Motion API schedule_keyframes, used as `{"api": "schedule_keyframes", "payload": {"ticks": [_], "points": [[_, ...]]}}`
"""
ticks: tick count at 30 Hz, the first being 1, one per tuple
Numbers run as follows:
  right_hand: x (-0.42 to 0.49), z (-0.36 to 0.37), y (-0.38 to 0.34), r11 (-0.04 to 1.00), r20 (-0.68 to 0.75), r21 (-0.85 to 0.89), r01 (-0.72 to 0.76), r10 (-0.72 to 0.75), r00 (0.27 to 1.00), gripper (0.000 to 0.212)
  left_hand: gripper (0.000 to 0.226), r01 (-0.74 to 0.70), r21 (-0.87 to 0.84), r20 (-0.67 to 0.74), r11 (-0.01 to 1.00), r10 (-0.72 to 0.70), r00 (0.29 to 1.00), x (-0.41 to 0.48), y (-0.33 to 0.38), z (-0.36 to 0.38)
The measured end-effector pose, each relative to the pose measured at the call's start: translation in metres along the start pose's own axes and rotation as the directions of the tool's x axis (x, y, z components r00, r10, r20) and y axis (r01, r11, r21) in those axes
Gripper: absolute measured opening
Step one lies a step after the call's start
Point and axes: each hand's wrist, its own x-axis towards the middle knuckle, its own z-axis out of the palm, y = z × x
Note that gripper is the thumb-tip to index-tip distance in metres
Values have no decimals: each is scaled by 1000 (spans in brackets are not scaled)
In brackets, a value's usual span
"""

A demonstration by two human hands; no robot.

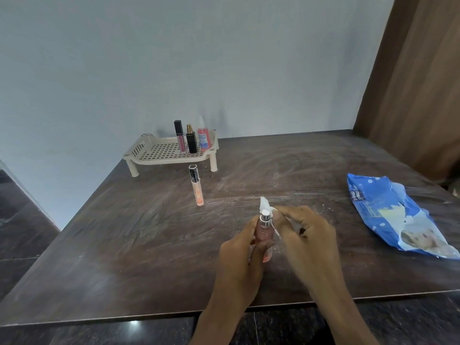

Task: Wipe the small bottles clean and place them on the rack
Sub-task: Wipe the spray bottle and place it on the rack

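Note:
My left hand (239,252) grips a small pink bottle (263,229) with a silver pump top, upright over the table's middle. Against the bottle's right side my right hand (306,232) presses a white wipe (265,204), pinched in its fingers. A beige slotted rack (149,151) on short legs stands at the back by the wall. On its right part stand three items: a pink gloss tube with a black cap (179,136), a black perfume bottle (191,140) and a pink spray bottle (202,138). An orange gloss tube (196,185) stands on the table in front of the rack.
A blue pack of wet wipes (388,210) lies at the table's right. The dark wooden table (124,232) is streaked with white dust. A brown curtain (418,83) hangs at the right, and a dark tiled floor shows at the left and front.

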Motion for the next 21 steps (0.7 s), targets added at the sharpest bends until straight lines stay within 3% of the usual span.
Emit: {"api": "schedule_keyframes", "payload": {"ticks": [7, 15, 19, 21], "points": [[-29, 0, 1, 995, -139, -35, 94, -98, 985, 15, 25, -30, -38, 46, 999, 31, 998, 3, 3, -4], [2, 0, 3, 998, -24, -62, 17, -19, 1000, 19, 27, -10, 4, 167, 1000, 10, 986, 10, 5, -15], [-9, 5, 5, 995, -123, -76, 65, -74, 990, 13, 39, 15, -95, 238, 995, 8, 971, 9, 10, -19], [-16, 10, 4, 994, -176, -63, 90, -100, 979, 12, 31, 58, -160, 211, 985, -23, 977, 4, 17, -16]]}}
